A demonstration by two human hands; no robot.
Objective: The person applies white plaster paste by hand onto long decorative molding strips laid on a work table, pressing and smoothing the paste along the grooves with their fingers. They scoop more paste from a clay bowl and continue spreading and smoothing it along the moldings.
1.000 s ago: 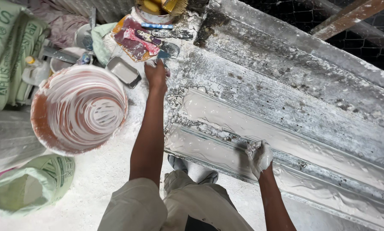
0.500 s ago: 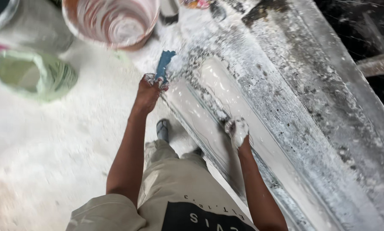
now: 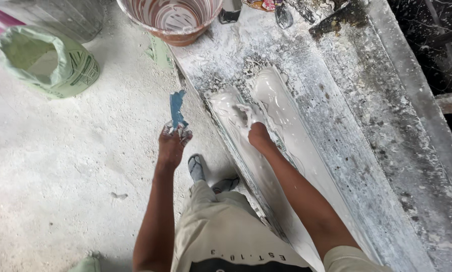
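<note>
Right hand now farther up mould.

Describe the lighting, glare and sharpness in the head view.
Head view: soft even daylight, shadows faint; wet plaster in the mould shows a mild sheen beside the right hand; the left hand with its blue scraper is sharp; wide-angle lens bends the bench edges; top right corner dark.

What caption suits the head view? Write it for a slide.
Right hand spreads wet white plaster in a long mould; left hand holds a blue scraper.
</note>
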